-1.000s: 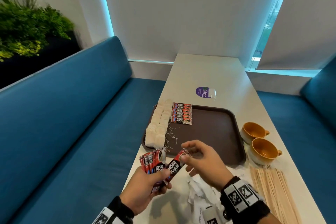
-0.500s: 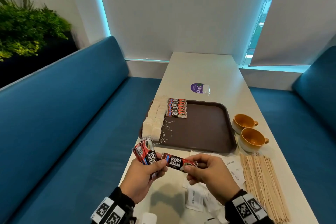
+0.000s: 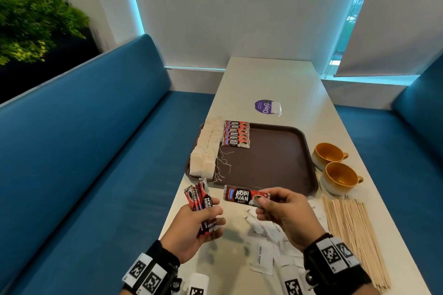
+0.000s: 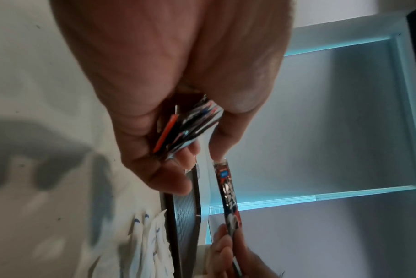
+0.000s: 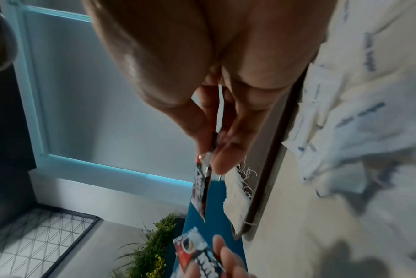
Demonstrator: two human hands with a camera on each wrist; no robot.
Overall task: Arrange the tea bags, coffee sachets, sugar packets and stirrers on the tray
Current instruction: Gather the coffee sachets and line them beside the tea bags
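Observation:
A brown tray [image 3: 275, 165] lies on the white table. Along its left side runs a row of tea bags [image 3: 206, 151], and beside them a stack of red coffee sachets [image 3: 236, 133]. My left hand [image 3: 191, 225] grips a fan of several coffee sachets [image 3: 200, 197] upright in front of the tray; they show edge-on in the left wrist view [image 4: 187, 127]. My right hand [image 3: 285, 213] pinches one coffee sachet [image 3: 242, 195] by its right end, held flat just short of the tray's near edge [image 5: 202, 186]. White sugar packets [image 3: 262, 254] lie below my hands. Wooden stirrers [image 3: 352, 230] lie at the right.
Two orange cups [image 3: 335, 165] stand right of the tray. A purple sticker [image 3: 265, 106] marks the table beyond it. Blue benches [image 3: 96, 151] flank the narrow table, with a plant [image 3: 28, 24] at the far left.
My right hand has pulled one sachet out of the left hand's bundle, turned it level and moved it right and forward toward the tray. The left hand keeps its bundle.

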